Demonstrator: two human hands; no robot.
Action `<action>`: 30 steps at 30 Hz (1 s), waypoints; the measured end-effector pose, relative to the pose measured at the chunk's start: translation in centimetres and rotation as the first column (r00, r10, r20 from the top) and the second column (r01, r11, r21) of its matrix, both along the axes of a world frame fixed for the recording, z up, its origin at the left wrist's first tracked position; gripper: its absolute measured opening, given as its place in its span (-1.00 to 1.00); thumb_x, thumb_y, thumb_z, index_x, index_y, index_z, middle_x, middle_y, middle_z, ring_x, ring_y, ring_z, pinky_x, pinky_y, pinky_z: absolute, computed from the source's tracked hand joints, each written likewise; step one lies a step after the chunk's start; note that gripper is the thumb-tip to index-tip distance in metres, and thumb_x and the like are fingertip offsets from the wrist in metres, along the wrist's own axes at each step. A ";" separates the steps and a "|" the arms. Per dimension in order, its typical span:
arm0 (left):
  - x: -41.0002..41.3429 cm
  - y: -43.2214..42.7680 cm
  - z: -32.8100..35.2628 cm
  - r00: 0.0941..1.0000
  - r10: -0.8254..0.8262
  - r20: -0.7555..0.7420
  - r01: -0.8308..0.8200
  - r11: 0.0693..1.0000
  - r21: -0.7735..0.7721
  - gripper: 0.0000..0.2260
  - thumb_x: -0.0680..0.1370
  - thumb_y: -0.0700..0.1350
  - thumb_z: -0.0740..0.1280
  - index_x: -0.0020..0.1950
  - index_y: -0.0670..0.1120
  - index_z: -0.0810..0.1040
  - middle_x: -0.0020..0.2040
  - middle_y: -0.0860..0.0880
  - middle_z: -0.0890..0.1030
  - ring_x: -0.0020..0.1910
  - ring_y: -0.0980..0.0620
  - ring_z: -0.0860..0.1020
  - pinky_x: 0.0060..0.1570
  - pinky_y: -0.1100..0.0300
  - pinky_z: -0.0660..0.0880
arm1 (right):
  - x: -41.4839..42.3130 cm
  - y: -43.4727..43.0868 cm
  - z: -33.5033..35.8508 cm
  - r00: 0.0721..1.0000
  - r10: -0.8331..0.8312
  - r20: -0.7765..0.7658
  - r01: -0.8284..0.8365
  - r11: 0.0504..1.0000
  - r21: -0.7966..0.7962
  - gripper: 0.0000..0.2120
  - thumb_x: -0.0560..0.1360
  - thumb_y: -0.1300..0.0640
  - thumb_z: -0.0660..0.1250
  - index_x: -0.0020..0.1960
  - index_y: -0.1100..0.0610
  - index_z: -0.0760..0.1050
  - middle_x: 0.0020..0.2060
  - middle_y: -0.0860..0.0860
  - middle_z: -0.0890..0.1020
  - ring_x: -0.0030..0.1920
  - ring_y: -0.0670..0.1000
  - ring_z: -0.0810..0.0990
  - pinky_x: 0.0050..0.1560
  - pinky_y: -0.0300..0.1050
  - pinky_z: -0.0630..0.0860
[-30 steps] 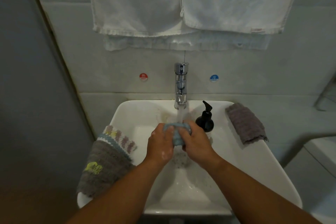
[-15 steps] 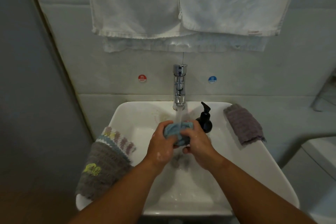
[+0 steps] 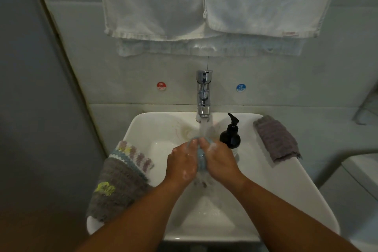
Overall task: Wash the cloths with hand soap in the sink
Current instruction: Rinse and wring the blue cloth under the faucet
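Observation:
A small blue cloth (image 3: 201, 159) is bunched between my two hands over the white sink (image 3: 272, 182), right under the running stream from the chrome tap (image 3: 203, 96). My left hand (image 3: 181, 162) grips its left side and my right hand (image 3: 219, 160) grips its right side, and both carry soap suds. Most of the cloth is hidden by my fingers. A black pump bottle of hand soap (image 3: 231, 135) stands on the sink's back ledge just right of my hands.
A grey towel with a striped edge (image 3: 120, 182) hangs over the sink's left rim. A folded grey cloth (image 3: 276, 139) lies on the right rim. White towels (image 3: 204, 2) hang on the wall above. Hot and cold stickers flank the tap.
My hands have closed together around the blue cloth and squeezed it narrower; more of it was showing on top half a second ago. Water keeps running.

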State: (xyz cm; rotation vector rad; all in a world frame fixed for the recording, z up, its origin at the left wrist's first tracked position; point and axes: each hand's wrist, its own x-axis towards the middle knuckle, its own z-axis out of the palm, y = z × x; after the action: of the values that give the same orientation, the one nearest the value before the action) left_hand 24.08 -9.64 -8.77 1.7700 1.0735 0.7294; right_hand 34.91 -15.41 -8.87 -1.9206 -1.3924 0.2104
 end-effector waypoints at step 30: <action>-0.2 -0.4 0.4 1.000 0.025 0.013 -0.025 0.999 -0.034 -0.61 0.66 0.25 0.13 0.03 0.00 0.58 -0.01 -0.05 0.66 -0.06 -0.06 0.67 -0.01 0.00 0.66 | -0.8 0.2 0.1 0.920 -0.098 -0.380 0.130 0.990 0.061 -0.73 0.69 -0.02 0.16 -0.15 -0.08 0.50 -0.28 -0.12 0.60 -0.22 -0.28 0.63 -0.20 -0.37 0.54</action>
State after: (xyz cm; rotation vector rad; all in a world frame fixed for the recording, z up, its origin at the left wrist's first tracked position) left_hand 23.88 -10.00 -8.34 1.7234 1.0949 0.7330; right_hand 34.13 -15.24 -8.75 -1.7701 -1.0147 0.4326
